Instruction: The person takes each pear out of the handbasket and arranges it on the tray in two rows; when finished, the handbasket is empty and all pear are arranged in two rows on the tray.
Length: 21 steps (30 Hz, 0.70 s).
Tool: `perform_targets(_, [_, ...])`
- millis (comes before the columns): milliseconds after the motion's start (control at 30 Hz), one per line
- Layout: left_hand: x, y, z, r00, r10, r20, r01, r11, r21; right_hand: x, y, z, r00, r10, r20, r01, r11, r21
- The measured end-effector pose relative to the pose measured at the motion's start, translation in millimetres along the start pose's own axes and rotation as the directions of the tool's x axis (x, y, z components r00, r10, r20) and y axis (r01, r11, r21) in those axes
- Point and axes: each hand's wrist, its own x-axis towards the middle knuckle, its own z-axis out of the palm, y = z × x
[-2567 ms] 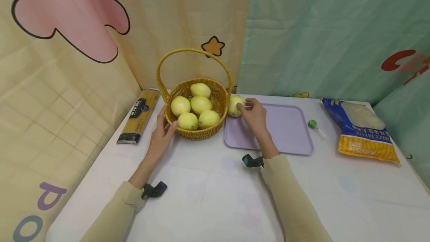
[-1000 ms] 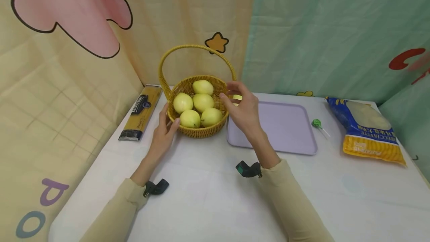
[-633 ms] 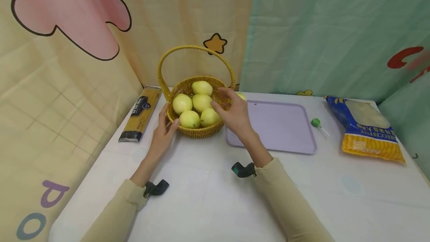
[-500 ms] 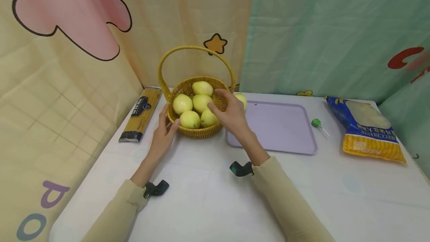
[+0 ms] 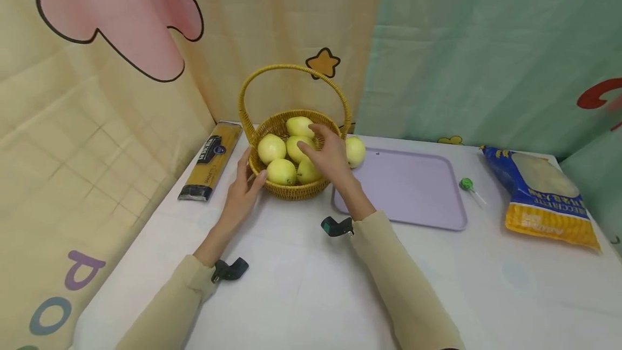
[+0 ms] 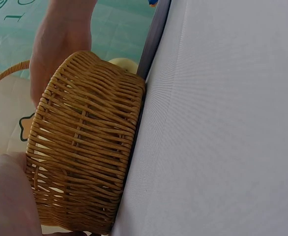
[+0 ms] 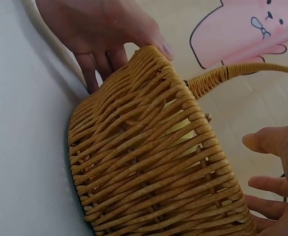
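Observation:
A woven basket [image 5: 297, 193] with a tall arched handle stands toward the back of the table, with several pale yellow-green pears [image 5: 271, 148] inside. My left hand [image 5: 241, 190] holds its left side, thumb at the rim and fingers along the outer wall. Over the basket's right part reaches my right hand [image 5: 332, 156], fingers apart and loosely bent above the pears; in the right wrist view, nothing is seen between its fingers [image 7: 269, 184]. Another pear [image 5: 356, 152] sits just right of the basket, at the tray's back left corner. The right hand partly covers some pears.
The lilac tray [image 5: 413, 190] lies right of the basket. Beyond it are a green-wrapped lollipop [image 5: 467, 184] and a blue and yellow pasta bag [image 5: 546, 193]. A spaghetti pack [image 5: 211, 161] lies left of the basket. Curtains [image 5: 437, 58] hang behind the table.
My right hand has left the pear beside the basket and moved left over the basket's pears. That pear stays outside. My left hand keeps its hold on the basket.

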Motion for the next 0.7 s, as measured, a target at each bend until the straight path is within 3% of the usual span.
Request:
perform_targets(467, [3.0, 0.4, 2.4, 1.000, 0.005, 0.003, -0.005, 1.000, -0.023, 17.0, 0.7, 5.5, 0.995, 0.102, 0.021, -0.099, 0.989, -0.109])
perform_targets(700, [1.3, -1.0, 1.9, 1.000, -0.013, 0.005, 0.013, 1.000, 0.002, 20.1, 4.7, 10.5, 0.987, 0.144, 0.075, -0.130, 0.978, -0.163])
